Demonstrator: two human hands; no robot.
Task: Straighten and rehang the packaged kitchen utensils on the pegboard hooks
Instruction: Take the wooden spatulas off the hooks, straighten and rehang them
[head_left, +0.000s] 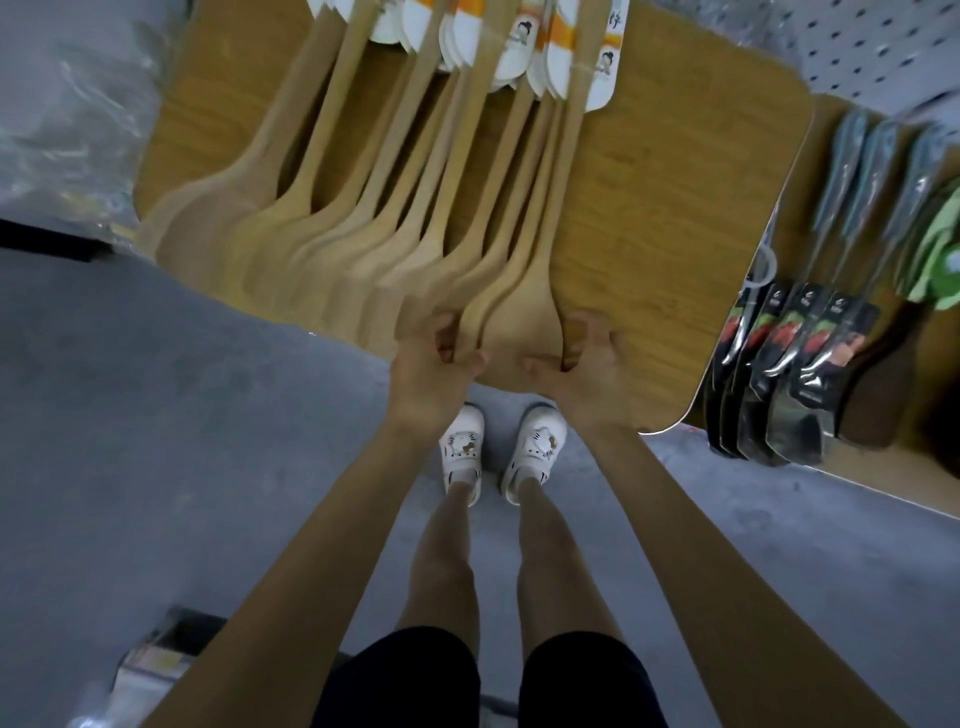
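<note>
Head view: the wooden spatulas (332, 228) hang in an overlapping row against a wooden board (654, 208). Their long axes run from the carded handle ends at the board's top edge down to the blades at its bottom edge. The frontmost blades lie directly between the two hands. The left hand (434, 364) curls its fingers (444, 335) round their left side, and the right hand (589, 366) hooks round the right side, both thumbs pressed on the front. Both hands are equally near, so squaring the blades looks like a two-handed move. Black-carded utensils (795, 364) hang beyond the board's right edge, below the pegboard (883, 47)
</note>
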